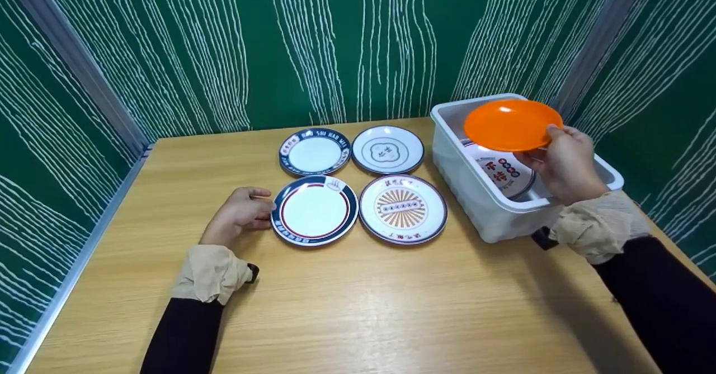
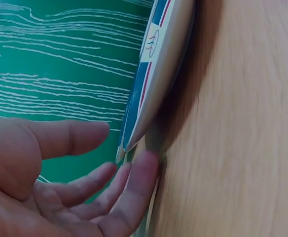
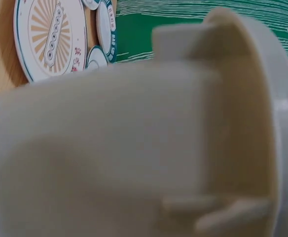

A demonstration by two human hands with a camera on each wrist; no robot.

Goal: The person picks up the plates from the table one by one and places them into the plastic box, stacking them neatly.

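Above the white bin (image 1: pixel 492 217), the orange plate (image 1: pixel 512 123) is held level by the right hand (image 1: pixel 565 164), thumb curled over its near rim and fingers beneath. It looks light, stiff and smooth, so probably slippery; the rim seems the best hold. Another plate (image 1: pixel 503 174) lies inside the bin. Four plates sit on the table (image 1: pixel 358 307); the left hand (image 1: pixel 240 213), fingers relaxed, touches the blue-rimmed plate (image 1: pixel 314 210). Open tabletop lies nearer the person.
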